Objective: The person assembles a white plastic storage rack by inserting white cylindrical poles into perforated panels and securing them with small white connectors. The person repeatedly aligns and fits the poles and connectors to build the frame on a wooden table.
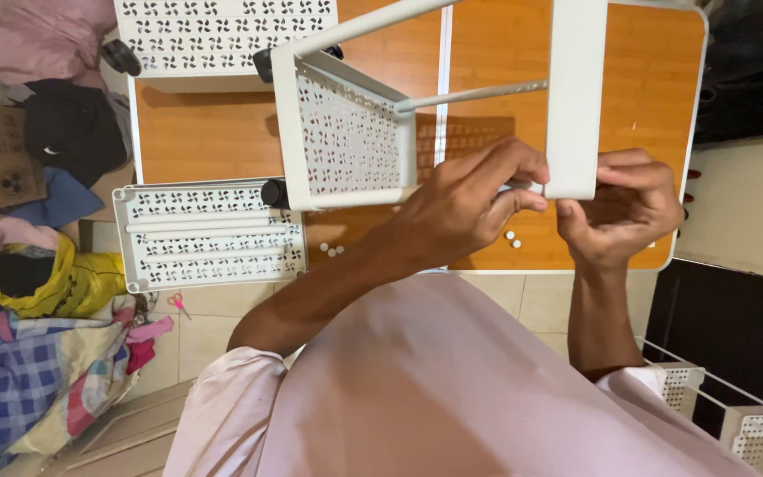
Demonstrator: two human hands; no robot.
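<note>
My left hand (465, 208) pinches a thin rod (474, 94), right hand (624, 208) grips the white upright panel (574, 97) above the surface (655, 79); joining step, next needs alignment with perforated tray (346, 141).

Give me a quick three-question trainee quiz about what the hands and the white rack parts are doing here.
1. True or false: both hands touch the white upright panel.
2. Which lies flat at the table's left edge? A) a perforated tray B) a drill C) a bowl
3. What small things lie on the table just below the left hand?

Key
1. True: the left hand and the right hand meet at its lower end.
2. A.
3. Small white caps.
</note>
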